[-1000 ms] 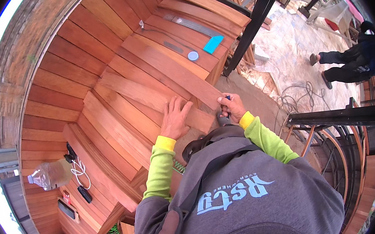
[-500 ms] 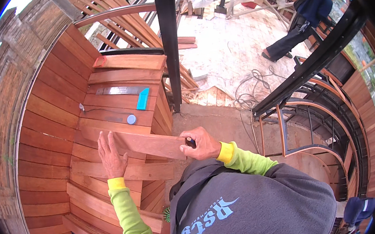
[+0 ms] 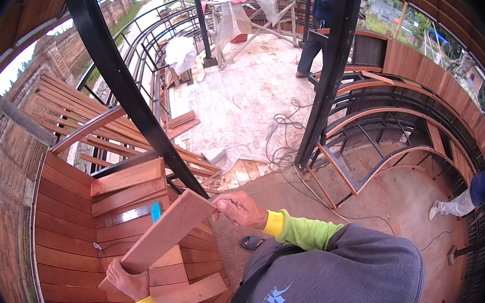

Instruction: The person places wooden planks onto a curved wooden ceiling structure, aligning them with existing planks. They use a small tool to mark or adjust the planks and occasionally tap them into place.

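Note:
A short reddish-brown wooden board (image 3: 163, 232) is raised at a slant over the slatted wooden bench (image 3: 199, 252). Its lower end is gripped by my left hand (image 3: 127, 279), fingers wrapped over the edge. At the upper right end, my right hand (image 3: 242, 210) is closed with fingertips pinched close to the board's corner; whatever is inside the pinch is hidden. Behind the board, a try square with a blue handle (image 3: 155, 211) and steel blade lies on the bench, partly covered. A loose plank (image 3: 194, 291) lies across the slats below.
Black metal posts (image 3: 116, 82) rise ahead, left and right (image 3: 333, 61). A tangled cable (image 3: 288, 138) lies on the floor. Curved metal frames (image 3: 391, 117) stand at right, stacked timber strips (image 3: 76, 118) at left. One person (image 3: 325, 6) stands beyond the right post, another (image 3: 482, 189) at the right edge.
The board has come up off the bench and tilted, its right end raised. My left hand went from lying flat to gripping it. The pencil-like thing in my right hand no longer shows.

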The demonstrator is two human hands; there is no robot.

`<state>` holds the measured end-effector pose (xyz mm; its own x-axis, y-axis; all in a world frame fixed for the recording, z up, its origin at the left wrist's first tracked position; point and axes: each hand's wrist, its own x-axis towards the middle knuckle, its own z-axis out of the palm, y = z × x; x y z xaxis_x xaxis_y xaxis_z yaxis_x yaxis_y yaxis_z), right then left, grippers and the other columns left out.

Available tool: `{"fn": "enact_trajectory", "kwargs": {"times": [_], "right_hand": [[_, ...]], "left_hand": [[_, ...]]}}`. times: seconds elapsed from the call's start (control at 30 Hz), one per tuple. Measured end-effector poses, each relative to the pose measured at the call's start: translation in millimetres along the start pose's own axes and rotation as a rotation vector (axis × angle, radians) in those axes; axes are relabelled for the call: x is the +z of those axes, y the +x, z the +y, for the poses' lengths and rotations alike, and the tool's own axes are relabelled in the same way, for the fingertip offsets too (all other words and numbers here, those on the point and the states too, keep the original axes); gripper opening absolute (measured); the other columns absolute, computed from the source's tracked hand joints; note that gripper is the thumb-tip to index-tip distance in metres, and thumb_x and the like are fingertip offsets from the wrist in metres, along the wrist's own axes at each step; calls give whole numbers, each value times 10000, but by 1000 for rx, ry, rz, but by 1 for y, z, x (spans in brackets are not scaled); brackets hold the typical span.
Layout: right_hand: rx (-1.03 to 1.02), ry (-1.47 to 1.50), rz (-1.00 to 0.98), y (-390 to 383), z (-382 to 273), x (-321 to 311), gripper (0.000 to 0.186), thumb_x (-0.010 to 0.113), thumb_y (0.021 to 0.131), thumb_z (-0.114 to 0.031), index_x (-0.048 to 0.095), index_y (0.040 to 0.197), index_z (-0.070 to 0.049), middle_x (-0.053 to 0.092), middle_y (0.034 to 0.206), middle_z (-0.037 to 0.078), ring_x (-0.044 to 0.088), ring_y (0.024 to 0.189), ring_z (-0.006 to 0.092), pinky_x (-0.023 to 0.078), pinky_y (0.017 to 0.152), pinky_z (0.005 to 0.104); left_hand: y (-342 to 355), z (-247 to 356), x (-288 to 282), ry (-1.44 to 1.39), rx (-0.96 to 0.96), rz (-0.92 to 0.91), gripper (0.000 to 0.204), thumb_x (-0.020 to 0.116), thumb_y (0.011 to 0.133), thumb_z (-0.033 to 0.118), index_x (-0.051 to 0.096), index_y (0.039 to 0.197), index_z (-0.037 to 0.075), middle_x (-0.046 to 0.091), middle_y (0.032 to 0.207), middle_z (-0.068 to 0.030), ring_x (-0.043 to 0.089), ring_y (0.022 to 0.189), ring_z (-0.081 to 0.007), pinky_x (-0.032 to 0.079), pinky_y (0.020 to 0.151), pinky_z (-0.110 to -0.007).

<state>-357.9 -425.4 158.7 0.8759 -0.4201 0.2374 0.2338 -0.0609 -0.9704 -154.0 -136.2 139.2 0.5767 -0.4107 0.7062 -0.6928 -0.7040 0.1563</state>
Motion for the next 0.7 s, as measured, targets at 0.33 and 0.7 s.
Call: {"fn": "enact_trajectory", "kwargs": {"times": [0.33,0.7], "right_hand": [[178,-28,12,-19,58,9,264,470,956,-178,634,862,7,628,727,39,592,685,97,480,640,257],[304,-178,-210,-17,96,33,171,515,927,-89,650,972,7,606,733,15,539,671,59,418,580,205]], "left_hand": [[10,38,-61,-250,-476,84,564,794,589,98,496,1056,-4,570,955,-138,572,870,-289,474,776,-389],[-47,58,-68,-440,-1113,63,647,832,584,233,490,1055,-48,606,931,-168,597,842,-227,481,745,-349]]}}
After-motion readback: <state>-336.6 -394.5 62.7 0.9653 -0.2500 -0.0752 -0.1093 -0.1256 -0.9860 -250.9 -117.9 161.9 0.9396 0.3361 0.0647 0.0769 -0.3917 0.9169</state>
